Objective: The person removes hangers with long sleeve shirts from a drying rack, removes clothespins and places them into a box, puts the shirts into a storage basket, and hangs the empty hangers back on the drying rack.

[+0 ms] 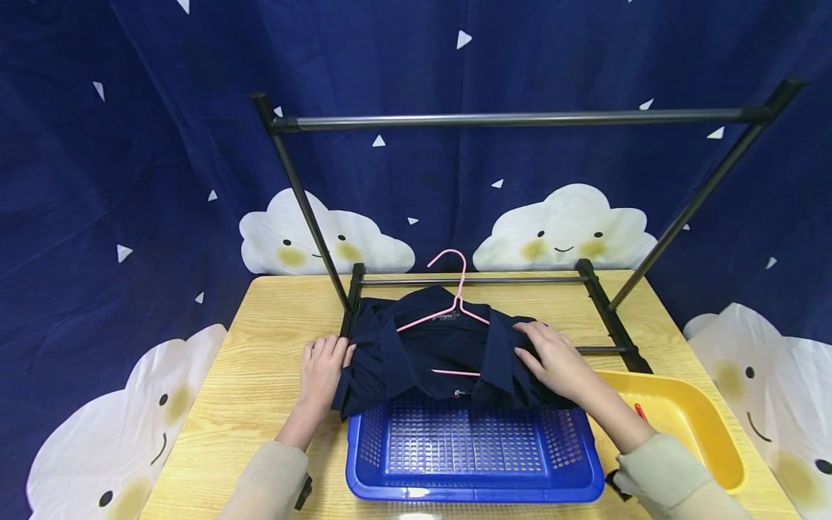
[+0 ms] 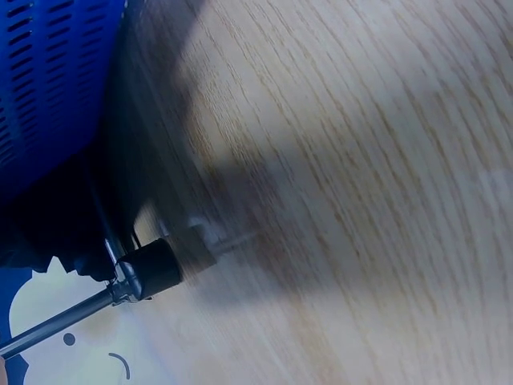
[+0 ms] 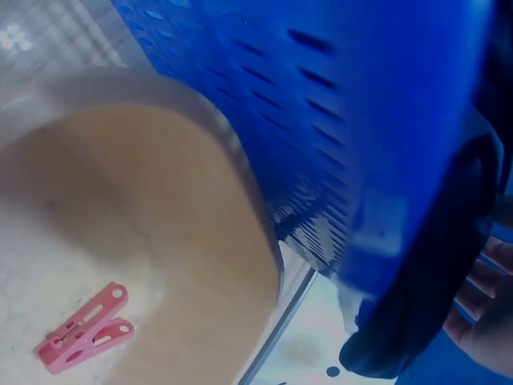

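Note:
A dark navy collared shirt (image 1: 442,354) lies over the back part of a blue plastic basket (image 1: 474,493), its collar spread wide. Inside the neck opening shows a pink hanger (image 1: 462,278), hook pointing up and back, with part of its lower bar visible. My left hand (image 1: 321,372) grips the shirt's left side, thumb on the cloth. On the opposite shoulder, my right hand (image 1: 559,365) holds the fabric between fingers and thumb. The right wrist view shows the fingers (image 3: 481,301) of that hand against the dark cloth.
A black metal rack (image 1: 520,119) stands behind the shirt on the wooden table (image 1: 286,310). Right of the basket sits a yellow basin (image 1: 705,426) with a pink clothespin (image 3: 84,329) in it. A blue curtain with clouds hangs behind.

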Demonstrator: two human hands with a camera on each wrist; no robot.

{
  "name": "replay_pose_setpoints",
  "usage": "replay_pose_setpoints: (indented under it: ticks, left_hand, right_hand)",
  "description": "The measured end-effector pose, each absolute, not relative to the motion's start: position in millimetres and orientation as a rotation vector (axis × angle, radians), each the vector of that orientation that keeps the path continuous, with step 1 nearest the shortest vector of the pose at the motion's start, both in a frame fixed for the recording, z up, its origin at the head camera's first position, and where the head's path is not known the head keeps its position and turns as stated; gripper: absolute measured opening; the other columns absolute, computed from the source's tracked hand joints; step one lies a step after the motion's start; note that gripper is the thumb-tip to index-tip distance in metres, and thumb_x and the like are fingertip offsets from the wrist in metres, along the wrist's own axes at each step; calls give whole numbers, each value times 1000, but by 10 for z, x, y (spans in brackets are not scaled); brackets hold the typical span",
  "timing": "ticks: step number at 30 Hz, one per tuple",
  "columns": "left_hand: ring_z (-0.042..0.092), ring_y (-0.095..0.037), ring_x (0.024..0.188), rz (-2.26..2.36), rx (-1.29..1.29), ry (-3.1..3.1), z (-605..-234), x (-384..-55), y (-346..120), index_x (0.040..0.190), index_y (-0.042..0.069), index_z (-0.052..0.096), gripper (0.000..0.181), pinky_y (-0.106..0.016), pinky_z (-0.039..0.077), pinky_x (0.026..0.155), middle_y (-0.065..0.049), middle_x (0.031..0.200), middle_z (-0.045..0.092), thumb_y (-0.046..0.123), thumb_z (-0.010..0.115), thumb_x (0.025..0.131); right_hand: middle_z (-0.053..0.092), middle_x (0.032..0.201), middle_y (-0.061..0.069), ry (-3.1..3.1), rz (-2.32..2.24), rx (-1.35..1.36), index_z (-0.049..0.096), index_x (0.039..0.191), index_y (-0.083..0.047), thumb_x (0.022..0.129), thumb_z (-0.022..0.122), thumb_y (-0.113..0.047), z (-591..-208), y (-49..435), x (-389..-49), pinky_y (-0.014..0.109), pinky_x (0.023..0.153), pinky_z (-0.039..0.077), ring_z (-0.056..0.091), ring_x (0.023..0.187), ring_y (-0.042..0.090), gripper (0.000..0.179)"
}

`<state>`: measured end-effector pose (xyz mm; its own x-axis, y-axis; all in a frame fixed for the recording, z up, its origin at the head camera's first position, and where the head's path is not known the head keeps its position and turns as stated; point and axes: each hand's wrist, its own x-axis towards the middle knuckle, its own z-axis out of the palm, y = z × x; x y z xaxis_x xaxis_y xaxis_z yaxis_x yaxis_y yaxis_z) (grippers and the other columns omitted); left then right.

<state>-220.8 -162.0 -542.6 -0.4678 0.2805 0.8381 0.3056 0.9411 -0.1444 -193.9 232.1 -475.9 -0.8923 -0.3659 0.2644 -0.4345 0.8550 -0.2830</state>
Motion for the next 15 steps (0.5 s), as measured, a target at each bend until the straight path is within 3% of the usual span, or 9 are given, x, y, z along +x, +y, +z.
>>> replay_pose_setpoints:
  ticks: [9, 15]
  left_hand:
    - [44, -25, 63, -81, -439, -2072, -5392, -2203, -1616, 76, 5, 46, 30, -38, 41, 65, -7, 70, 44, 32, 45, 88]
    - [48, -27, 68, -202, -568, -2173, -5295, -2198, -1641, 82, 5, 52, 34, -40, 41, 69, -8, 75, 49, 34, 39, 95]
  right_hand:
    - [59, 99, 14, -2704, 549, 733, 55, 111, 2, 88, 57, -5, -4804, 2283, -1940, 46, 77, 45, 58, 91, 28, 25]
    - [57, 93, 12, -2599, 644, 786, 54, 103, 1, 83, 55, 10, -4880, 2281, -1946, 41, 75, 46, 56, 88, 26, 21]
